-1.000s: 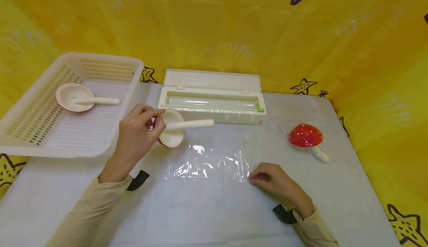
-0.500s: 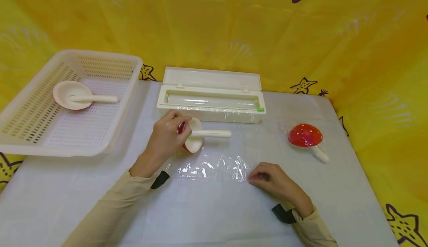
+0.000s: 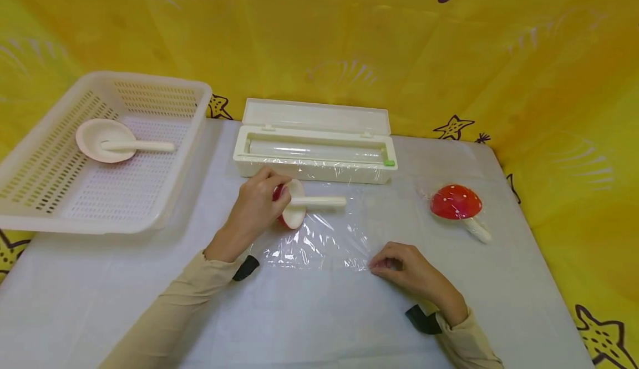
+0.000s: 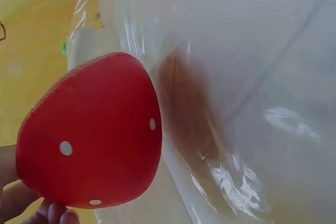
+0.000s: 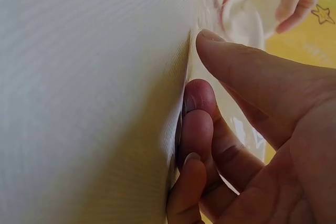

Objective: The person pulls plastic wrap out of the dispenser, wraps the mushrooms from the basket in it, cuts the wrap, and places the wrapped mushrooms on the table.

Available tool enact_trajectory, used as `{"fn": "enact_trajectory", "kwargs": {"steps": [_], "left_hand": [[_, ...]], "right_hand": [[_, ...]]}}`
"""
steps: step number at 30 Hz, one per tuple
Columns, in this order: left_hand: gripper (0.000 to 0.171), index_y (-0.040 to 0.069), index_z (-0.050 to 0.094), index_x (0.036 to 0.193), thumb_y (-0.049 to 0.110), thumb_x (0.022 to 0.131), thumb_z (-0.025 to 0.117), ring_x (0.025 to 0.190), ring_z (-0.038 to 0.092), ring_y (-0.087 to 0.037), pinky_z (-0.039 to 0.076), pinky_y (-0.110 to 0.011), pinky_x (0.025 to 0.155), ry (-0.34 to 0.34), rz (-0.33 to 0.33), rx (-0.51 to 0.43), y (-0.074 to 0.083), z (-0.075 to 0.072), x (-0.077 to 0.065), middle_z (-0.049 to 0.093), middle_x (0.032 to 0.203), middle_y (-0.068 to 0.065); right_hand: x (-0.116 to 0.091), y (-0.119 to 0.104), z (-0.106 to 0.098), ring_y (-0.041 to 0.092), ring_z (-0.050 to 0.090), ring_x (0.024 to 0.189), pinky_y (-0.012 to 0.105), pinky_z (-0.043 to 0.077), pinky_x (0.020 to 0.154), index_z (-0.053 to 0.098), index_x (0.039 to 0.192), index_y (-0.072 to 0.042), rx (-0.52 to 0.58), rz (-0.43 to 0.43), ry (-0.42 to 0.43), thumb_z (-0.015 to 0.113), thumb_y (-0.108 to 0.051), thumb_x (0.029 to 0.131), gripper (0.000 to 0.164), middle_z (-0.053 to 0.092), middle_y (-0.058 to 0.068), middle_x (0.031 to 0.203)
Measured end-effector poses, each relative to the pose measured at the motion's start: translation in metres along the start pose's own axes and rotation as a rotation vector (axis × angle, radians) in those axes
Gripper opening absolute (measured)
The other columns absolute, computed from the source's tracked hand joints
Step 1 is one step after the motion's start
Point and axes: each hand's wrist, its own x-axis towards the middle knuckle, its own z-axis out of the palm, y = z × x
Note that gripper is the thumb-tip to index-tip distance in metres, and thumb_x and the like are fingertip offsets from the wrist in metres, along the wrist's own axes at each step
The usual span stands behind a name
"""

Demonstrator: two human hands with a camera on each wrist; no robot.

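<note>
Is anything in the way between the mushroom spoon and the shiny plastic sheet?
Nothing visible: the left hand holds the mushroom spoon over the plastic sheet, and the right hand is only at the sheet's near right corner.

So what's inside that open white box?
A roll of clear film, with film stretching out over the front. The roll hides the bottom of the box, so I can't see underneath.

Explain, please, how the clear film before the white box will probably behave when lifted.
The clear film is probably floppy, as it lies wrinkled. It looks thin and light, since the table shows through. Its far side may resist lifting, because it seems to run up onto the white box.
</note>
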Motion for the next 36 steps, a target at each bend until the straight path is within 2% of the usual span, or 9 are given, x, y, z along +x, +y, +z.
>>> {"fn": "enact_trajectory", "kwargs": {"steps": [9,13,20,27,32,36], "left_hand": [[0.027,-0.001,0.072,0.113,0.006,0.087,0.070,0.077,0.055,-0.023,0.046,-0.032,0.065,-0.121,-0.085,-0.074,-0.004,-0.004,-0.003,0.061,0.095,-0.012],[0.034,0.001,0.068,0.121,0.009,0.088,0.071,0.083,0.054,-0.023,0.046,-0.032,0.070,-0.178,-0.091,-0.103,-0.008,-0.010,-0.008,0.060,0.102,-0.010],[0.041,0.006,0.063,0.128,0.014,0.089,0.072,0.096,0.059,-0.025,0.054,-0.040,0.081,-0.235,-0.097,-0.100,-0.016,-0.027,-0.023,0.063,0.115,-0.009],[0.044,0.006,0.060,0.131,0.018,0.091,0.071,0.100,0.061,-0.027,0.053,-0.046,0.087,-0.335,-0.136,-0.056,-0.027,-0.041,-0.042,0.064,0.117,-0.011],[0.047,0.008,0.059,0.132,0.021,0.089,0.073,0.100,0.062,-0.024,0.053,-0.044,0.087,-0.438,-0.109,-0.001,-0.034,-0.048,-0.055,0.065,0.114,-0.007],[0.047,0.008,0.062,0.127,0.020,0.084,0.078,0.099,0.060,-0.021,0.051,-0.043,0.086,-0.526,-0.061,0.013,-0.039,-0.054,-0.066,0.064,0.105,-0.003]], "right_hand": [[0.004,-0.002,-0.002,0.000,0.054,0.076,0.020,0.051,0.069,0.075,0.094,-0.016,-0.009,0.007,-0.034,0.077,-0.010,0.084,0.012,0.066,-0.008,0.083],[0.006,-0.003,-0.005,0.000,0.053,0.076,0.019,0.050,0.068,0.075,0.094,-0.015,-0.015,0.027,-0.068,0.077,-0.011,0.085,0.010,0.066,-0.008,0.083],[0.007,-0.003,-0.006,0.000,0.052,0.074,0.019,0.049,0.066,0.075,0.093,-0.014,-0.013,0.036,-0.091,0.077,-0.012,0.085,0.008,0.065,-0.007,0.081],[0.008,-0.004,-0.006,-0.001,0.051,0.073,0.018,0.048,0.064,0.075,0.092,-0.016,-0.007,0.041,-0.087,0.078,-0.013,0.084,0.009,0.063,-0.010,0.080],[0.009,-0.005,-0.007,-0.001,0.051,0.071,0.018,0.047,0.063,0.075,0.091,-0.017,-0.005,0.043,-0.094,0.079,-0.014,0.083,0.009,0.062,-0.010,0.078],[0.010,-0.005,-0.006,-0.001,0.050,0.070,0.018,0.047,0.062,0.075,0.091,-0.018,-0.004,0.036,-0.095,0.079,-0.016,0.083,0.009,0.061,-0.011,0.077]]}}
